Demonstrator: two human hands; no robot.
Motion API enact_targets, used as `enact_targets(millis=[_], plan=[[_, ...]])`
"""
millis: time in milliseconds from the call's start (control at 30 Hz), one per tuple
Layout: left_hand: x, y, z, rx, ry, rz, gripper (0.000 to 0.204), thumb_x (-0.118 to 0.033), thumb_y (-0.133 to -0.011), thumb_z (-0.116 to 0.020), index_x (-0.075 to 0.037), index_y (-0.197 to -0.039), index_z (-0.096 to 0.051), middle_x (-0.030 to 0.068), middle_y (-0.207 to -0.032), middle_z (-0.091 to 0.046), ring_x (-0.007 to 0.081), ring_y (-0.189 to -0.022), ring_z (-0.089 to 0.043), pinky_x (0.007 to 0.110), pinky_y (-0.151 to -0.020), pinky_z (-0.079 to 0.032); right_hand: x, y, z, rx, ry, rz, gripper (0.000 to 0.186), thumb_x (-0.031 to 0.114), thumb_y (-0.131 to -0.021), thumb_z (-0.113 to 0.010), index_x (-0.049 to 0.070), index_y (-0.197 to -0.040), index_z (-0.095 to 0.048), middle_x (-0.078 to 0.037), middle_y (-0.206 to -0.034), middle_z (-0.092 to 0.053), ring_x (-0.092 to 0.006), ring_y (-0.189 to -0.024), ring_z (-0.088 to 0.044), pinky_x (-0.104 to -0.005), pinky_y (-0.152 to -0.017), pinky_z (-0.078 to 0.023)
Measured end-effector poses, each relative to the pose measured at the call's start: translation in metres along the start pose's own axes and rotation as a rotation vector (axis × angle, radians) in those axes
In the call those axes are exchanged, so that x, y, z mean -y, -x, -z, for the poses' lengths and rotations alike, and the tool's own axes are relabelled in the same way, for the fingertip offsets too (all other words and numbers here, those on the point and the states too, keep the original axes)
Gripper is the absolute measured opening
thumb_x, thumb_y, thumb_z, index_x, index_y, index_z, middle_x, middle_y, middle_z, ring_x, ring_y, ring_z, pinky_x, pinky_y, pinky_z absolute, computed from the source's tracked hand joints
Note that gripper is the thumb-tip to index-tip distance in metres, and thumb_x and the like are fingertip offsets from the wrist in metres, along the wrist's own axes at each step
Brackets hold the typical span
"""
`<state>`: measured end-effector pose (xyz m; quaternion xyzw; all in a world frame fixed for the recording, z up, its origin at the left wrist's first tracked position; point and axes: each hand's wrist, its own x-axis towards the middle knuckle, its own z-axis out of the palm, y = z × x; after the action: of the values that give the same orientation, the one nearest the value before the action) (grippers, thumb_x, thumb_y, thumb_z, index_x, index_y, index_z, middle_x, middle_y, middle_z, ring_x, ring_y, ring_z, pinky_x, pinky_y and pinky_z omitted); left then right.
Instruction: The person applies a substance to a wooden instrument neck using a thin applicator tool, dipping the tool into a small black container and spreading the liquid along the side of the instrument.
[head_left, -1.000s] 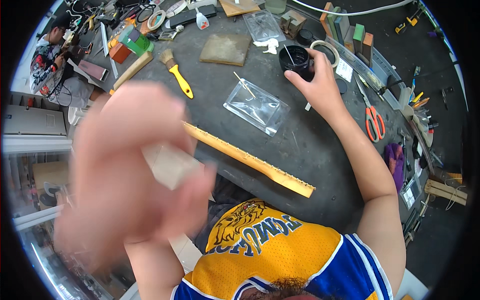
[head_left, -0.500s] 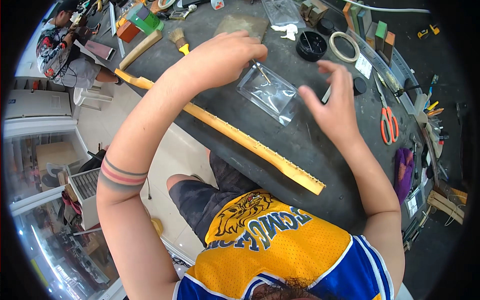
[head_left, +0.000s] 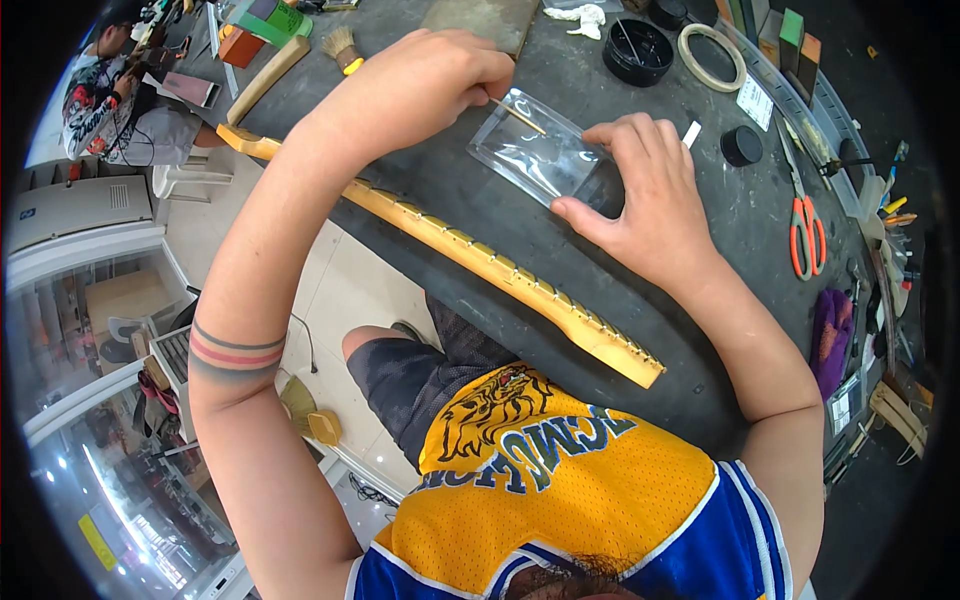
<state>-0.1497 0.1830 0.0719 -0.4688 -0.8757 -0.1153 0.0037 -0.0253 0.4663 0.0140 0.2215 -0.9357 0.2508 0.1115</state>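
My left hand (head_left: 440, 85) pinches a thin wooden stick (head_left: 522, 117), its free end over a shallow clear plastic tray (head_left: 535, 165). My right hand (head_left: 645, 190) grips the right end of that tray, thumb on the near corner and fingers at the far one. Whether anything lies in the tray is hard to see through the glare. Nearer to me, a wooden guitar neck (head_left: 500, 272) with metal frets lies slantwise along the bench edge, partly hidden by my left forearm.
Beyond the tray are a black round tub (head_left: 637, 52), a tape roll (head_left: 712, 57) and a black lid (head_left: 741, 146). Orange-handled scissors (head_left: 806, 235) and a purple cloth (head_left: 830, 340) lie on the right. A brush (head_left: 345, 50) rests far left; another person (head_left: 120, 100) sits beyond.
My right hand has come left and closed on the tray's right end. My left hand, still pinching the stick, has shifted slightly left. The whole view has shifted a little.
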Motion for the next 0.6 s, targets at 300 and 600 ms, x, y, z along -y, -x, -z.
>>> enact_targets(millis=[300,600], plan=[[-0.027,0.024,0.015,-0.005,0.052,0.053,0.009,-0.006,-0.102,-0.074,-0.001,-0.110,-0.072,0.0153,-0.104,-0.071,0.0393,-0.105,-0.070,0.048,-0.091,-0.056,-0.005,0.001,-0.003,-0.011,0.008,0.008,0.065,0.047,-0.086,-0.092,0.008,-0.132,-0.069,-0.011,-0.125,-0.062,-0.0345,-0.122,-0.058,-0.0486,-0.107,-0.048],[-0.020,0.033,0.000,0.090,0.118,0.184,0.013,-0.010,-0.108,-0.070,0.000,-0.115,-0.073,0.0157,-0.106,-0.074,0.0365,-0.105,-0.071,0.044,-0.093,-0.056,-0.006,0.004,-0.004,-0.031,0.023,0.036,0.065,0.048,-0.087,-0.092,0.008,-0.134,-0.069,-0.011,-0.125,-0.063,-0.0344,-0.123,-0.059,-0.0489,-0.107,-0.048]])
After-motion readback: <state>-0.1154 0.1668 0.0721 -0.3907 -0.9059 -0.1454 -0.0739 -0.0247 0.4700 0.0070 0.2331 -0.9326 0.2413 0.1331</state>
